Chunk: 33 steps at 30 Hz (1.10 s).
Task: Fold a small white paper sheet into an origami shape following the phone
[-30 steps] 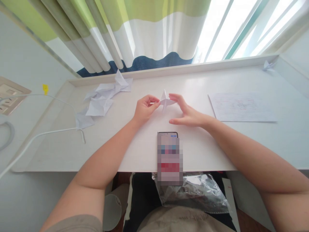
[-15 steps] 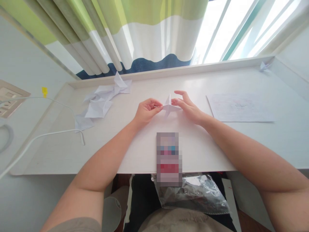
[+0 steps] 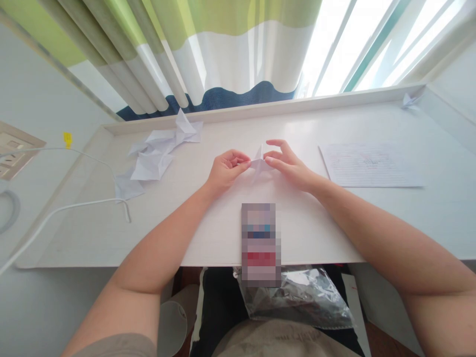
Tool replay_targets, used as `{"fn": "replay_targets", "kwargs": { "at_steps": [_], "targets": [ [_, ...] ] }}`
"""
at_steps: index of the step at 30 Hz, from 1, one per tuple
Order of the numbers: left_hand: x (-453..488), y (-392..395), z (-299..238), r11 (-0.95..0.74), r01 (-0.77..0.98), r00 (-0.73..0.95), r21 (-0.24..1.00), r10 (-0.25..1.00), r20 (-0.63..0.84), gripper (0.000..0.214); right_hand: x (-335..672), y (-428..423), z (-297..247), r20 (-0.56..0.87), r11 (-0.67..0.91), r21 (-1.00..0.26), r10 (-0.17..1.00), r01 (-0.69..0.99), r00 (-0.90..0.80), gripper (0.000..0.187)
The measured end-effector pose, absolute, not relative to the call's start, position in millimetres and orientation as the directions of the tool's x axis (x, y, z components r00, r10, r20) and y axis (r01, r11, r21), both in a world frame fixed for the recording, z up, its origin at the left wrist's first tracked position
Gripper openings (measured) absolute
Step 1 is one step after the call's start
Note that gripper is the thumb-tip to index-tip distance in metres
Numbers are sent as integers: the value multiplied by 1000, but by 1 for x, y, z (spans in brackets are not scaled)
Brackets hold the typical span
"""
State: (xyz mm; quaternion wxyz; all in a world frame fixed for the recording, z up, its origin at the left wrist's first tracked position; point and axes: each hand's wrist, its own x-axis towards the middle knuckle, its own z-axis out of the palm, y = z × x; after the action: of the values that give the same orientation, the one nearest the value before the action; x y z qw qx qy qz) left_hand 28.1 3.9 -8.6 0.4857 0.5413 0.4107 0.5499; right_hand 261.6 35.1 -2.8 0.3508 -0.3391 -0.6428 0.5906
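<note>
A small folded white paper figure [image 3: 260, 162] with a pointed tip stands up between my hands, above the middle of the white desk [image 3: 223, 228]. My left hand [image 3: 226, 171] pinches its left end between thumb and fingers. My right hand [image 3: 288, 165] is at its right side, with the lower fingertips against the paper and the upper finger raised clear. Part of the figure is hidden behind my fingertips.
Loose folded white paper sheets [image 3: 152, 158] lie to the left, and a written-on sheet [image 3: 372, 166] lies to the right. A pixelated phone [image 3: 261, 243] sits at the near edge. A white cable [image 3: 74, 206] crosses the left side. A small paper fold [image 3: 409, 100] rests in the far right corner.
My right hand has drawn its fingers in closer to the paper figure, which now looks narrower. My left hand keeps its pinch. The view has shifted only slightly.
</note>
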Motion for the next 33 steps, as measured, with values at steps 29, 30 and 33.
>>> {"fn": "replay_targets", "kwargs": {
  "at_steps": [29,30,33],
  "targets": [
    [26,7,-8,-129,-142,99,981,985,144,40,255,38,-4,153,203,-978,861,50,-486,35],
    [26,7,-8,-123,-144,99,982,985,138,40,255,39,-5,160,210,-976,865,53,-475,33],
    [25,8,-9,-113,-150,96,982,987,128,39,254,41,-7,191,243,-968,880,66,-435,27]
  ]
}}
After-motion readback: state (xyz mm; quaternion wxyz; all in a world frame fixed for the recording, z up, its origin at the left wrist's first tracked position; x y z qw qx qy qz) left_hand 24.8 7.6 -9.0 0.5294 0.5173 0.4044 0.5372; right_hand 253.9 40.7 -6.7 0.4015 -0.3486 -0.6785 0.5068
